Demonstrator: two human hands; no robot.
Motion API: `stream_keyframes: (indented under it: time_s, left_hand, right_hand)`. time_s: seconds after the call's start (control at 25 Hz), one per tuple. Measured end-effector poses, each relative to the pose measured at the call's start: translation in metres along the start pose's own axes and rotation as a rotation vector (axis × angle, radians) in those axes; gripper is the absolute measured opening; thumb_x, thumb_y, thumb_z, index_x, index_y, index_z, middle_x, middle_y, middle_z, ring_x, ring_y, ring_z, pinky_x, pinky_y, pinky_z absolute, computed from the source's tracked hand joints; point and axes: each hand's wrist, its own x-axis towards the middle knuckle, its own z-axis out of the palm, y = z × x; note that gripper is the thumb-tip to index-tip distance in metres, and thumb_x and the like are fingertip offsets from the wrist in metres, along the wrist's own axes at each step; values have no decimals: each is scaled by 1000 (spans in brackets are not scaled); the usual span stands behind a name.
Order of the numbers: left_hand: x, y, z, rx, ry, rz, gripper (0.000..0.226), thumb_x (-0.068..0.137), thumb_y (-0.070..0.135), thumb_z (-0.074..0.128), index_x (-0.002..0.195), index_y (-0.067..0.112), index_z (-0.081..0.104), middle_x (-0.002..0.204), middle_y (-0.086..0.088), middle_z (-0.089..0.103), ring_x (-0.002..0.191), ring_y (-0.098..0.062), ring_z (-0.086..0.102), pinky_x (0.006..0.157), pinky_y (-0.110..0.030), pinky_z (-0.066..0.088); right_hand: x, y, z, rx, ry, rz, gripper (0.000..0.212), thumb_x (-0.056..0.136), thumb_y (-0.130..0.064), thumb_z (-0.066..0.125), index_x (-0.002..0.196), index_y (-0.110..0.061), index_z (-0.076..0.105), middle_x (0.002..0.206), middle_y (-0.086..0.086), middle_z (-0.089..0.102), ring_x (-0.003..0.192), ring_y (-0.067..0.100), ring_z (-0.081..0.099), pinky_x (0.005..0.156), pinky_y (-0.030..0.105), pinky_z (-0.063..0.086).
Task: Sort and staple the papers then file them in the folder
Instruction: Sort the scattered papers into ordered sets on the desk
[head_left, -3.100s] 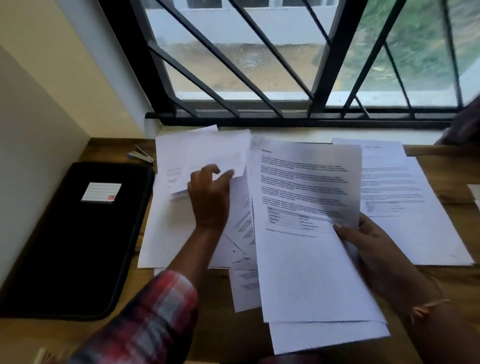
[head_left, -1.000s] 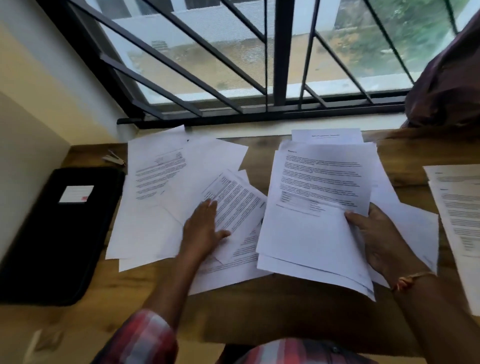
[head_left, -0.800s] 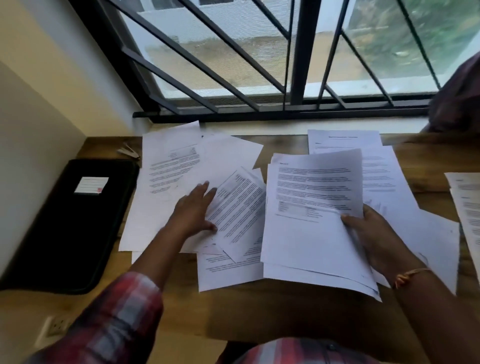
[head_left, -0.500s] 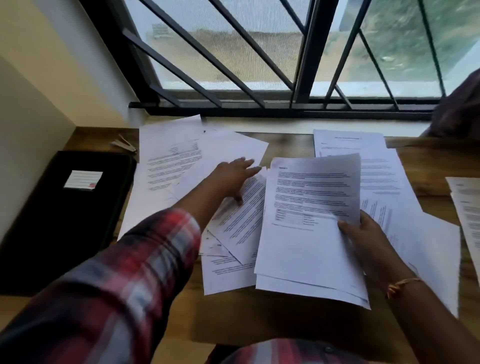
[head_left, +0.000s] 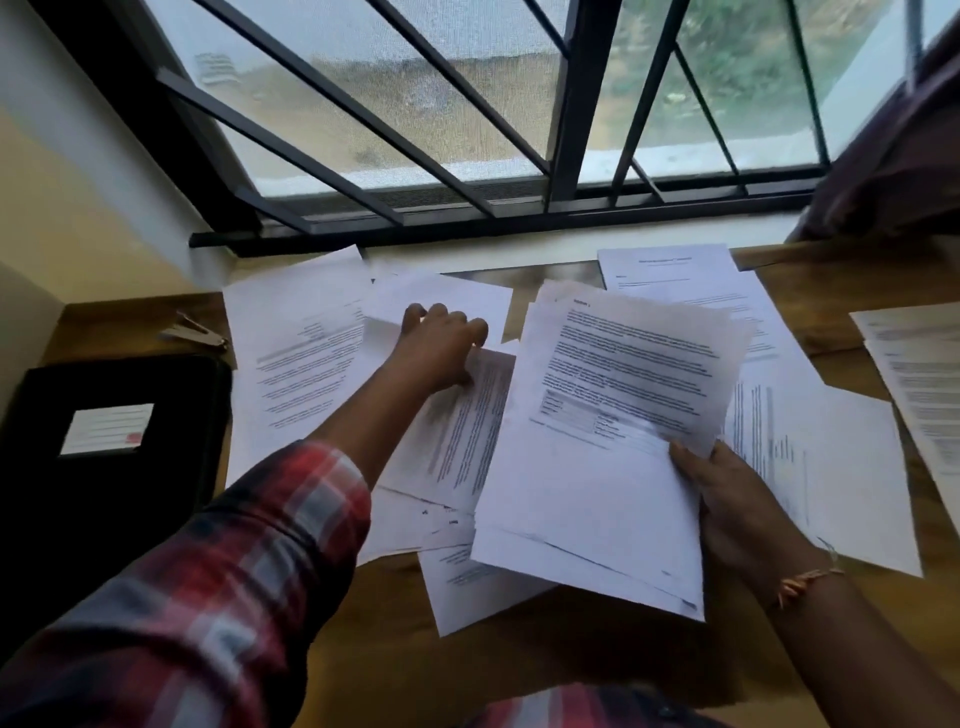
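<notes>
Printed white papers lie scattered over the wooden desk (head_left: 545, 665). My right hand (head_left: 727, 499) grips a stack of several sheets (head_left: 597, 452) by its right edge, raised and tilted above the desk, with a text page on top. My left hand (head_left: 441, 343) reaches forward to the middle of the pile; its fingers curl over the edge of a loose white sheet (head_left: 441, 291), which lifts at its left side. A black folder (head_left: 104, 499) with a white label lies shut at the left. A small metal stapler (head_left: 195, 332) sits behind it.
More printed sheets (head_left: 924, 395) lie at the desk's right edge, and others (head_left: 675, 270) under the window. A barred window (head_left: 571, 130) runs along the back. A dark cloth (head_left: 893, 156) hangs at the top right. A wall closes the left side.
My left hand has moved from the nearer sheets forward to the far middle of the pile and curled onto a sheet. My right hand still holds its stack.
</notes>
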Motion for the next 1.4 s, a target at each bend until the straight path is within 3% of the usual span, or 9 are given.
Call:
stream_keyframes:
  time_s: [0.12,0.28,0.36,0.44,0.52,0.68,0.96,1.24,1.4]
  left_hand:
    - [-19,-25,4,-71,170,-127,19,92,40,68,108,30,65,111,1,69,108,-25,58,95,-43,31]
    - [-58,-44,15,-157,380,-316,29,92,31,71,119,22,68,119,-5,68,111,-29,61,93,-45,39]
    - [-84,-26,15,-576,465,-395,26,97,33,66,117,17,68,117,-6,70,110,-28,63,92,-42,45]
    - [-108,6,3,-1390,246,-554,22,103,33,57,115,17,67,109,-6,73,101,-26,68,85,-39,52]
    - [-130,30,-2,-1811,-11,-565,19,104,23,55,120,16,63,108,-8,76,94,-26,72,78,-39,59]
    - [-146,38,15,-1807,149,-628,41,87,16,79,122,23,58,107,-10,76,94,-30,75,86,-53,60]
    - [-159,36,18,-1472,356,-611,47,86,29,80,120,47,53,98,-1,74,92,-22,73,82,-44,61]
    - [-163,24,9,-1796,127,-593,20,97,20,67,117,21,70,108,-6,76,101,-28,73,92,-50,58]
    - [-163,26,16,-1650,263,-678,16,86,24,81,94,12,76,95,-10,77,90,-28,73,81,-42,62]
  right_hand:
    - [0,5,13,67,26,61,27,102,-11,54,127,-7,64,116,14,75,95,30,76,72,42,64]
    - [0,8,30,153,9,92,30,101,-8,56,130,-5,62,118,17,74,94,32,76,70,45,64]
    - [0,8,37,161,-3,100,30,100,-6,57,130,-5,62,118,18,74,96,33,75,71,46,64]
    - [0,8,44,160,-15,113,29,100,-5,56,128,-6,63,118,17,74,98,34,75,72,49,64]
    - [-2,9,49,147,-26,123,27,100,-3,56,125,-7,64,117,16,74,99,36,74,76,55,62]
    - [-6,7,53,78,-52,100,23,99,-2,57,120,-7,65,112,16,76,92,34,76,74,51,64]
    - [-12,6,59,32,-81,40,24,98,-5,57,120,-2,64,112,19,75,91,31,76,69,41,64]
    - [-6,1,61,17,-109,39,25,100,-10,54,123,-9,66,117,15,74,105,35,72,80,48,62]
    - [-2,1,59,-4,-92,80,19,100,-10,57,117,-6,66,109,12,77,93,29,76,76,45,64]
